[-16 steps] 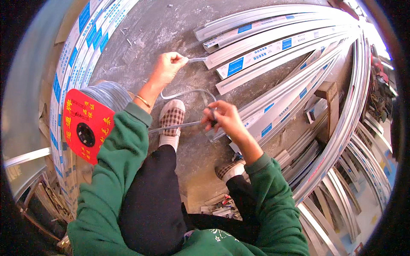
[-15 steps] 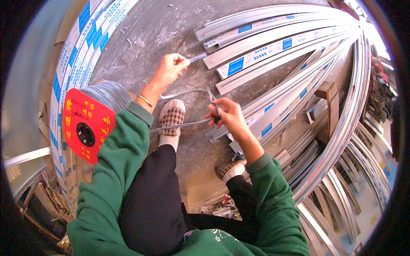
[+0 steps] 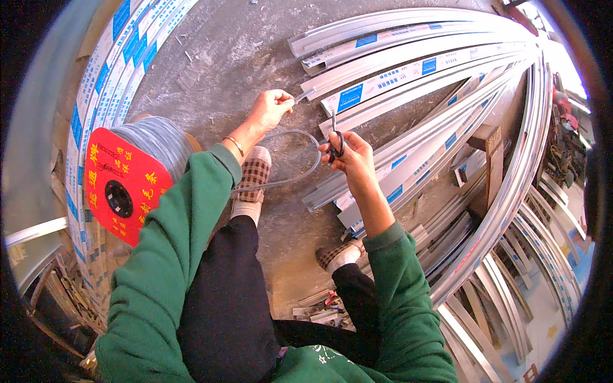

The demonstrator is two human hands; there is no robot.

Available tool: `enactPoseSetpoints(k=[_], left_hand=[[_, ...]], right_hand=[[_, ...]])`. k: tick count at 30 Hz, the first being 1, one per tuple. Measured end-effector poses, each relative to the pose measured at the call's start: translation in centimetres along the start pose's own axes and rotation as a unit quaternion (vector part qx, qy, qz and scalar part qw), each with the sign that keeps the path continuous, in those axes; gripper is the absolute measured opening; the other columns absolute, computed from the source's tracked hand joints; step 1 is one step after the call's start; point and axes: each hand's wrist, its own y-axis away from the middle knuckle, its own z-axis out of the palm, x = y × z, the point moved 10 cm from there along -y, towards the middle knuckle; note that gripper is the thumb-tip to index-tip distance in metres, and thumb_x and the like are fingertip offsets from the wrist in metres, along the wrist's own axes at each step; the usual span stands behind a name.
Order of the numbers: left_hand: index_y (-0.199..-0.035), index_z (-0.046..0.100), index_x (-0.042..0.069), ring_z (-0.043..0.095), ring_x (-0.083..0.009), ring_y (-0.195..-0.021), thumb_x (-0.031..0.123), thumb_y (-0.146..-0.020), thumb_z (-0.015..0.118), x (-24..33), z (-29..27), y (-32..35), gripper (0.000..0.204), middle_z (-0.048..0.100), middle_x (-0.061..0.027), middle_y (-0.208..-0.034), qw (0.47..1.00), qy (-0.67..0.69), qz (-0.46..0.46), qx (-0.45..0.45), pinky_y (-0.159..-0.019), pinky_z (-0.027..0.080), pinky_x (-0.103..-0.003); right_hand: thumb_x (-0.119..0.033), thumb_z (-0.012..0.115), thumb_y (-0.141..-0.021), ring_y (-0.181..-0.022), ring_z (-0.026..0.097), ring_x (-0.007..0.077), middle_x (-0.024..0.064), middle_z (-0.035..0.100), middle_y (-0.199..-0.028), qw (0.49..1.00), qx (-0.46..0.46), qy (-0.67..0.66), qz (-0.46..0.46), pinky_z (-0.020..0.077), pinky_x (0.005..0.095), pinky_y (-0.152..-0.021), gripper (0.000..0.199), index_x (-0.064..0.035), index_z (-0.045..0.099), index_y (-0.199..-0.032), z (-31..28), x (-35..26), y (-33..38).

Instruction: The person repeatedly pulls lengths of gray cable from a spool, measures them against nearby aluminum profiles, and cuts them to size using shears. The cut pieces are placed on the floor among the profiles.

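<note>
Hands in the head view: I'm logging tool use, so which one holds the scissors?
The right hand grips the dark-handled scissors, whereas the left hand pinches a grey strip instead.

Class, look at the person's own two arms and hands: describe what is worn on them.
The left sleeve and right sleeve are long, dark green and plain, each ending in a cuff of the same green. The left hand and right hand are ungloved. A thin gold-coloured bangle circles the left wrist; none shows on the right.
</note>
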Motion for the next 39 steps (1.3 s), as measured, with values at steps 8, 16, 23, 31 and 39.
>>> enactPoseSetpoints(k=[8,16,23,31,39], left_hand=[[-0.089,0.071,0.002,0.058,-0.0069,-0.065,0.018,-0.086,0.070,-0.6,0.7,0.2,0.016,0.068,-0.0019,-0.074,0.996,0.032,-0.088,0.005,-0.061,0.046,-0.023],[-0.087,0.072,0.002,0.057,-0.0070,-0.067,0.015,-0.084,0.071,0.6,0.6,-0.2,0.014,0.066,-0.0002,-0.073,0.999,0.031,-0.019,0.037,-0.062,0.046,-0.024],[-0.088,0.072,0.002,0.058,-0.0072,-0.069,0.015,-0.083,0.072,0.5,0.8,-0.2,0.014,0.067,-0.0002,-0.075,0.999,0.017,-0.018,0.046,-0.065,0.047,-0.024],[-0.088,0.072,0.002,0.060,-0.0078,-0.070,0.015,-0.084,0.072,-0.6,0.8,0.0,0.014,0.068,-0.0017,-0.076,0.998,0.004,-0.039,0.058,-0.066,0.049,-0.025],[-0.091,0.071,0.002,0.058,-0.0071,-0.073,0.020,-0.086,0.071,-1.3,1.0,0.0,0.019,0.068,0.0001,-0.082,0.998,-0.019,-0.055,0.037,-0.066,0.047,-0.024]], right_hand=[[-0.027,0.064,-0.093,-0.067,0.065,0.0099,0.0101,0.070,-0.089,1.000,-0.017,-0.011,-0.016,0.0459,0.0160,-0.052,0.028,-0.0028,0.061,-0.107,1.2,-1.1,-2.0],[-0.031,0.062,-0.093,-0.066,0.067,0.0153,0.0170,0.070,-0.090,0.984,-0.062,-0.167,0.003,0.0481,0.0212,-0.051,0.034,-0.0006,0.059,-0.108,2.6,-0.1,-4.2],[-0.029,0.060,-0.094,-0.067,0.065,0.0165,0.0179,0.070,-0.090,0.971,-0.070,-0.226,0.023,0.0490,0.0223,-0.054,0.033,0.0012,0.058,-0.107,2.7,1.2,-5.2],[-0.028,0.060,-0.095,-0.066,0.064,0.0160,0.0181,0.070,-0.091,0.961,-0.072,-0.263,0.032,0.0478,0.0221,-0.053,0.032,0.0020,0.058,-0.107,2.6,2.0,-5.8],[-0.025,0.064,-0.093,-0.061,0.062,0.0136,0.0139,0.068,-0.082,0.971,-0.045,-0.234,-0.010,0.0426,0.0201,-0.047,0.027,0.0009,0.061,-0.102,2.9,1.5,-5.8]])
